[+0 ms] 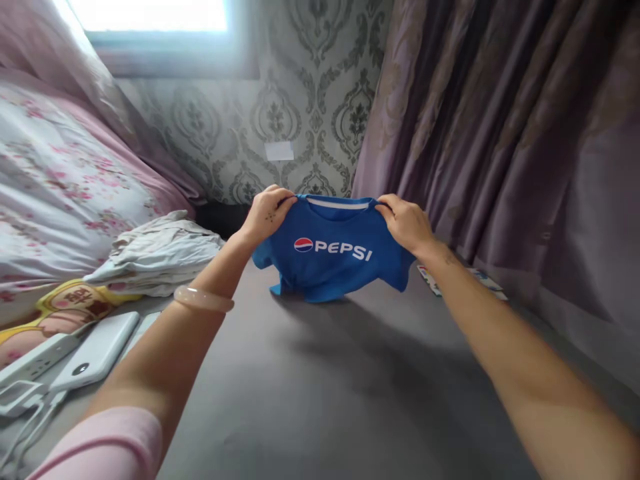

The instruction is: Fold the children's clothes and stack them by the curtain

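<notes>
A small blue T-shirt (333, 270) with a PEPSI print and a round red, white and blue logo hangs stretched between my hands, its front towards me. My left hand (270, 212) pinches the shirt at the left shoulder, beside the collar. At the right shoulder, my right hand (406, 223) grips the fabric between thumb and fingers. The lower part of the shirt hangs in folds just over the grey sheet (320, 393), where a shadow falls.
Folded pale clothes (160, 257) lie at the left, near a yellow printed cushion (75, 303), a white power strip (40, 360) and a white device (97, 350) with cables. Colourful flat items (483, 281) lie behind my right forearm. Purple curtains (480, 133) hang at the right.
</notes>
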Action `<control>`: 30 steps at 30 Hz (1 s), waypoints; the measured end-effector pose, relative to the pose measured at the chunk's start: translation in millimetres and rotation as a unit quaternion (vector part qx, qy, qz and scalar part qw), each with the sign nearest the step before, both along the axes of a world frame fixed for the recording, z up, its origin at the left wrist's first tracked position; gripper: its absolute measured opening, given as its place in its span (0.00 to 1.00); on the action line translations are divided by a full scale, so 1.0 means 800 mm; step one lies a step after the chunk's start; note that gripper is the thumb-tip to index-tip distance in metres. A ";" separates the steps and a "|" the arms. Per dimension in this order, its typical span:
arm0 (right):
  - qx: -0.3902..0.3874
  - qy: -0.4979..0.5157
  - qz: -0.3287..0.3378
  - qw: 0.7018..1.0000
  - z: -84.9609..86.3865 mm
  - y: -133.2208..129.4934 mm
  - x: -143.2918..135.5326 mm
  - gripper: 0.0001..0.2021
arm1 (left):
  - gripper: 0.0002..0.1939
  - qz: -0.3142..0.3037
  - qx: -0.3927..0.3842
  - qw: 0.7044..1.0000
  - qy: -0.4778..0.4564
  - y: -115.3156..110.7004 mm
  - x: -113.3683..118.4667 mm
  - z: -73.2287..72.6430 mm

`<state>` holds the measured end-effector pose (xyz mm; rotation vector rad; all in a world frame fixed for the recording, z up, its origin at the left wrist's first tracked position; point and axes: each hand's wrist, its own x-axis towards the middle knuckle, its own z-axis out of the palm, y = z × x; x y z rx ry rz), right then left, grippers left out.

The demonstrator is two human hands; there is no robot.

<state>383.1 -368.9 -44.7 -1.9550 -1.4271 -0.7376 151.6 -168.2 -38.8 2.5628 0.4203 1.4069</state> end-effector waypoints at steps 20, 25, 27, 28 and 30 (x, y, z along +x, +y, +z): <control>0.003 -0.096 -0.046 0.994 0.079 0.004 -0.028 0.18 | 0.11 -0.020 -0.015 0.996 -0.080 -0.018 0.030 0.079; 0.014 -0.058 -0.051 0.997 0.074 0.007 -0.029 0.19 | 0.10 0.016 0.009 0.993 -0.113 -0.012 0.033 0.075; 0.012 -0.055 -0.047 0.997 0.075 0.010 -0.028 0.19 | 0.10 0.024 0.011 0.993 -0.113 -0.009 0.033 0.073; 0.011 -0.056 -0.043 0.997 0.075 0.012 -0.027 0.19 | 0.10 0.022 0.011 0.994 -0.108 -0.008 0.032 0.072; 0.004 -0.058 -0.035 0.998 0.075 0.015 -0.026 0.19 | 0.11 0.004 0.008 0.997 -0.079 -0.004 0.030 0.068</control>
